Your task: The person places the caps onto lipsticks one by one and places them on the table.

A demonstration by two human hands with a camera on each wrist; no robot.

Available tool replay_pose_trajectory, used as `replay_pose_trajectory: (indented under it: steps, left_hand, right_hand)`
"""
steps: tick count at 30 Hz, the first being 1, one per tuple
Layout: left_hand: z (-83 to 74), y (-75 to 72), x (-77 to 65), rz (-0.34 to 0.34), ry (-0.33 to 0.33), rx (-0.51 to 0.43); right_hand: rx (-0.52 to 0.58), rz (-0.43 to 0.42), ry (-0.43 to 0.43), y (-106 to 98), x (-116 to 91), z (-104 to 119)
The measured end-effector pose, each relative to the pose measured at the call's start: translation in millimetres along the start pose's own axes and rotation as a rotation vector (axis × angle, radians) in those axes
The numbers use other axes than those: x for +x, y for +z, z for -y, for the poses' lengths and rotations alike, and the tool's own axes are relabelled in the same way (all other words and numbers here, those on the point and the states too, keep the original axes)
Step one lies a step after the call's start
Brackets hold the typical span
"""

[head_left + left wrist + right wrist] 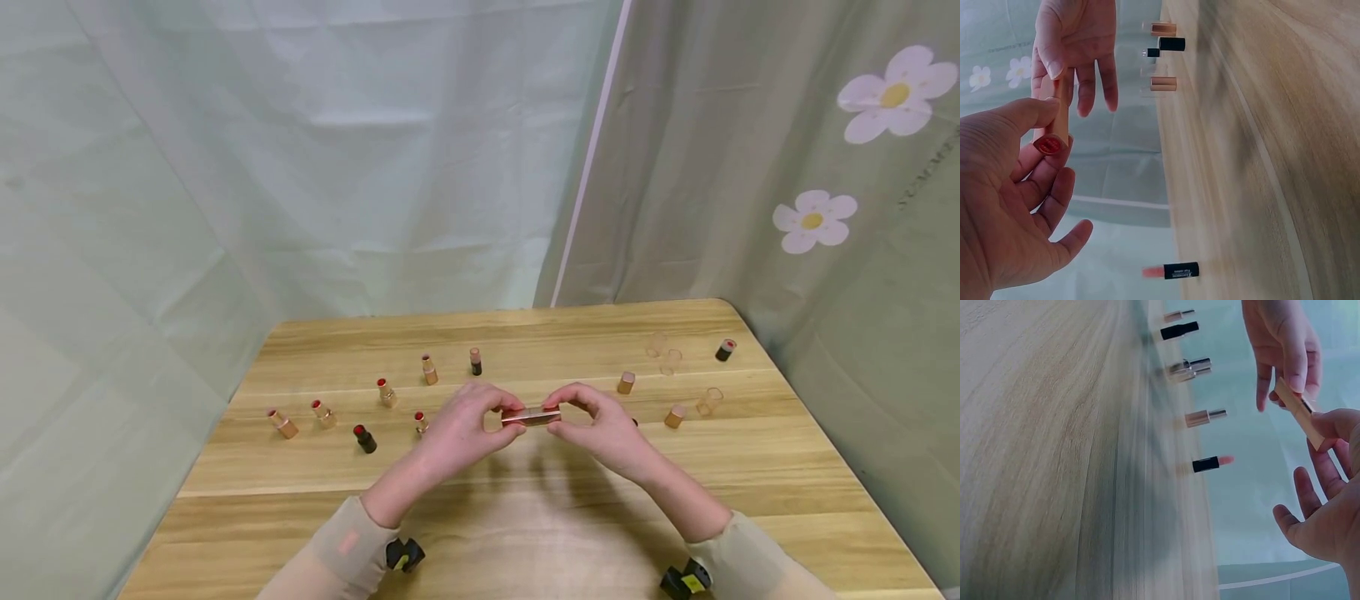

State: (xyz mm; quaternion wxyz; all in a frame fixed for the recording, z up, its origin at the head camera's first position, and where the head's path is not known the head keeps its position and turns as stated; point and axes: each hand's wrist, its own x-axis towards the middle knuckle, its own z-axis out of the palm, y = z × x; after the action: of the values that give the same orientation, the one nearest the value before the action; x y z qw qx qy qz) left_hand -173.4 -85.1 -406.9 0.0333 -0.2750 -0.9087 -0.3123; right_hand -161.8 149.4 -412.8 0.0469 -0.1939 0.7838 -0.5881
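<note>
A rose-gold lipstick tube lies level in the air above the table, held between both hands. My left hand pinches one end with thumb and fingertips. The other end is pinched the same way by my right hand. In the left wrist view, a red label marks the tube's end near the left hand. A dark strip shows partway along the lipstick tube in the right wrist view; whether it is a gap cannot be told. Behind the left hand stands a partly hidden gold lipstick.
Several uncapped gold lipsticks stand on the wooden table at left, with a black one among them. A pink-and-black lipstick stands mid-back. At right are gold caps, clear caps and a black cap-like piece.
</note>
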Motion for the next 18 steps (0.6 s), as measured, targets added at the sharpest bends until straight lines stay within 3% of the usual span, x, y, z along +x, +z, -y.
replay_pose_trajectory:
  steps: [5,9,14,18]
  left_hand:
    - [-1.1,1.6,-0.8,0.021,-0.043,-0.081]
    - [-2.3,5.2,-1.6,0.049,-0.107,-0.248]
    - [-3.1,13.0,-0.9,0.012,-0.135,-0.428]
    - [-4.4,18.5,0.0,-0.029,-0.137,-0.517]
  right_hand:
    - [0.019,-0.019,-0.033,0,4,-15]
    - [0.082,-0.038,-0.063,-1,7,-14]
    - [0.096,-0.050,0.000,2,6,-2]
    - [0.079,-0.052,0.045,6,3,15]
